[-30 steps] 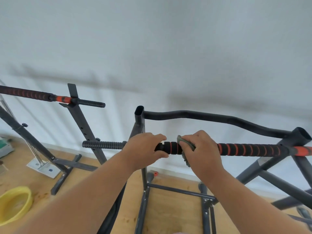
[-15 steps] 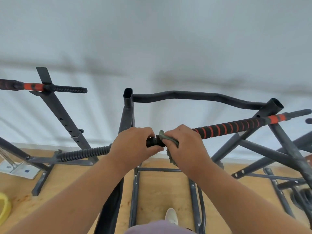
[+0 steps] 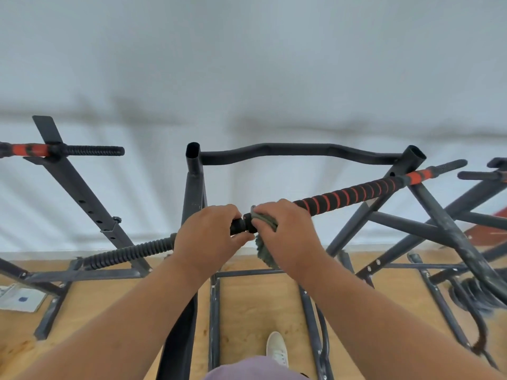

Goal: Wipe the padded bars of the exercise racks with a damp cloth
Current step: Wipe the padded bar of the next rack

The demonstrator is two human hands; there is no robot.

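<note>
A pale, plain wall (image 3: 247, 64) fills the upper half of the view, and a light wooden floor (image 3: 247, 303) lies below you.

In front of you, a padded bar (image 3: 348, 193) wrapped in black foam with orange spiral stripes runs from the centre of the view up toward the right, resting on a dark metal exercise rack (image 3: 193, 187). Your right hand (image 3: 285, 231) is curled over the bar's lower end, holding a grey-green cloth (image 3: 264, 242) wrapped against the padding; a loose tail of cloth hangs beneath your palm. Your left hand (image 3: 208, 234) sits just beside it, fingers and thumb closed around the bar, with a short black stretch of bar showing between the two hands. Past your left hand, the bar's ribbed black end (image 3: 129, 252) slopes down to the left.

You can count three racks: the one before you, a second rack (image 3: 76, 193) at the left carrying its own orange-and-black bar (image 3: 30, 150), and a third rack (image 3: 450, 229) at the right. One white shoe (image 3: 277, 349) shows on the floor below. A stack of dark weight plates (image 3: 474, 294) lies at lower right.
</note>
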